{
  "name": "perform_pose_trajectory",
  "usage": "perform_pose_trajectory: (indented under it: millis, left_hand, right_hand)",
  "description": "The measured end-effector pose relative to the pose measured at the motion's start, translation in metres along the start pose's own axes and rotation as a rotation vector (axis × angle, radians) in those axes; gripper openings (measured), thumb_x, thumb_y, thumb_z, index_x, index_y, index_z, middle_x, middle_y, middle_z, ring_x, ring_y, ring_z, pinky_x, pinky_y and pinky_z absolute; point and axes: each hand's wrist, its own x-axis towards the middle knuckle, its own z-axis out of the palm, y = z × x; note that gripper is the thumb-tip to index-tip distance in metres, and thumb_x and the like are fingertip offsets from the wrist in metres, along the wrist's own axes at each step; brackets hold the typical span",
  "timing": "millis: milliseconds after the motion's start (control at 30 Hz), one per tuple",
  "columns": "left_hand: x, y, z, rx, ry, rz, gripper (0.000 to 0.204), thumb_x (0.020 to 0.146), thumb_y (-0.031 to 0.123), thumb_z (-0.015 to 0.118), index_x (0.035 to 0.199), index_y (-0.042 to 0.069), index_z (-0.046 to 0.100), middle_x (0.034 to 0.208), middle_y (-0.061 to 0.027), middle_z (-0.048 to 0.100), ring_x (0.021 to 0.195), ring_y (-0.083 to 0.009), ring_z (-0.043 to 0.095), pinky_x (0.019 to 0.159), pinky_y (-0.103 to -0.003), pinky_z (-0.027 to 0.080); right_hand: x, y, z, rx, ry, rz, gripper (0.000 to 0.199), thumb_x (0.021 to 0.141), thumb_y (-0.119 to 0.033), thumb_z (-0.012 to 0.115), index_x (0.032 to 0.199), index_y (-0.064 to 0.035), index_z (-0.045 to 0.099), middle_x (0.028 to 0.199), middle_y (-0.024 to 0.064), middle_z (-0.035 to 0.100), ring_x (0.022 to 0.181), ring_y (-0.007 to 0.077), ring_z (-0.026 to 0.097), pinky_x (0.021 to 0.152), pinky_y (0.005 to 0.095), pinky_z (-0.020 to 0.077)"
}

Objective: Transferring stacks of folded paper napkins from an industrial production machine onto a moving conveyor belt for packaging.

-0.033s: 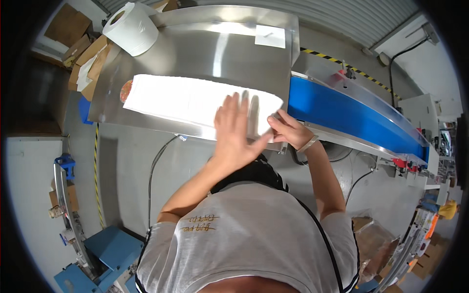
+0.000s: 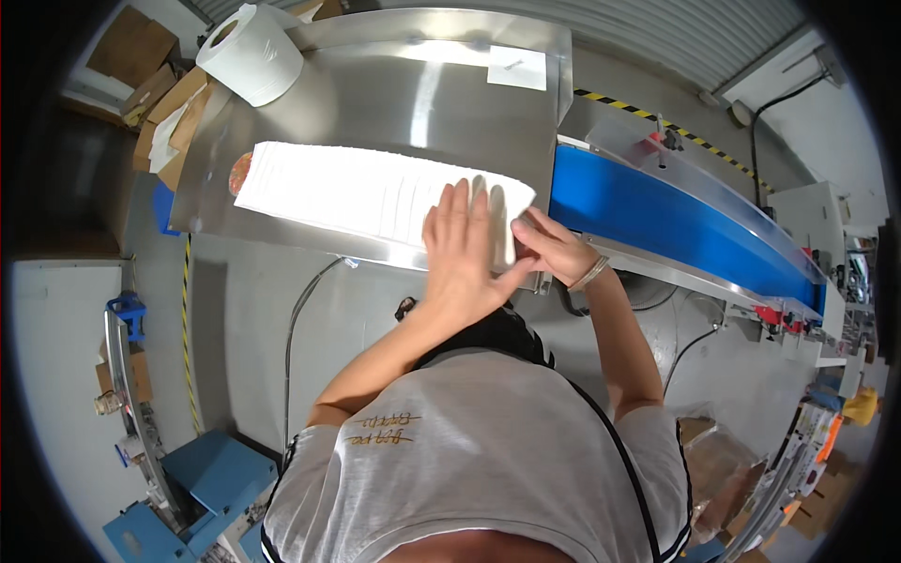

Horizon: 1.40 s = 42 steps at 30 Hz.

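A long white bundle (image 2: 328,192) with faint lines across it lies along the front of the steel table (image 2: 366,103). Its kind I cannot make out; it looks like many thin white pieces packed in a row. A reddish speckled round piece (image 2: 240,174) shows at its left end. My left hand (image 2: 458,253) rests open on the bundle near its right end, fingers stretched out. At that right end, my right hand (image 2: 556,251) has its fingers closed on the bundle's near corner; the fingertips are partly hidden.
A large white roll (image 2: 250,58) stands at the table's back left, beside cardboard boxes (image 2: 178,131). A small white sheet (image 2: 517,68) lies at the back right. To the right, a blue conveyor belt (image 2: 648,206) with a clear side guard runs off from the table's edge.
My left hand has slid slightly right along the bundle. The bundle's right end has moved a little left, and its cross lines show more clearly.
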Motion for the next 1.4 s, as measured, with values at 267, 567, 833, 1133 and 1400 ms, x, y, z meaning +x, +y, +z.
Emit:
perform_pose_trajectory:
  millis: [267,567,833,1133,1400]
  left_hand:
    - [-0.003,0.008,0.051,0.162,0.022,-0.025,0.045,0.076,0.001,0.059,0.120,-0.005,0.049,0.131,-0.0218,0.041,0.125,-0.0413,0.034,0.101,-0.054,0.024]
    - [-0.005,0.010,0.046,0.131,0.020,-0.038,0.033,0.076,-0.001,0.060,0.108,0.008,0.064,0.130,-0.0169,0.046,0.125,-0.0390,0.036,0.102,-0.050,0.025]
    - [-0.007,0.003,0.038,0.200,0.051,-0.119,0.035,0.077,0.003,0.063,0.112,0.004,0.059,0.136,-0.0225,0.035,0.127,-0.0419,0.029,0.103,-0.050,0.023]
    - [-0.006,0.001,0.042,0.203,0.109,-0.094,0.033,0.079,0.000,0.060,0.112,0.006,0.062,0.130,-0.0193,0.045,0.123,-0.0390,0.037,0.102,-0.048,0.028]
    - [-0.008,-0.004,0.037,0.132,0.060,-0.080,0.028,0.075,-0.002,0.061,0.100,0.008,0.066,0.136,-0.0170,0.039,0.129,-0.0402,0.029,0.104,-0.052,0.019]
  right_hand:
    - [0.025,0.017,-0.042,-0.445,0.264,-0.382,0.046,0.085,-0.019,0.063,0.127,-0.0092,0.047,0.104,0.0088,0.062,0.085,0.0143,0.062,0.073,0.0270,0.0494]
    - [0.023,-0.011,-0.058,-0.573,0.007,-0.555,0.046,0.075,-0.004,0.070,0.117,-0.0074,0.052,0.108,0.0041,0.055,0.091,0.0121,0.057,0.077,0.0260,0.0484]
    - [0.027,0.007,-0.097,-0.663,0.373,-0.521,0.025,0.086,-0.026,0.064,0.083,-0.0044,0.051,0.069,0.0024,0.042,0.064,0.0110,0.036,0.057,0.0280,0.0358]
    - [-0.014,0.036,-0.226,-1.250,1.453,-0.402,0.041,0.081,-0.038,0.064,0.095,0.0000,0.055,0.099,0.0201,0.060,0.086,0.0365,0.057,0.080,0.0421,0.0444]
    - [0.014,-0.021,-0.053,-0.819,0.005,-0.627,0.051,0.072,-0.020,0.075,0.118,-0.0132,0.054,0.118,0.0093,0.052,0.110,0.0235,0.050,0.091,0.0332,0.0427]
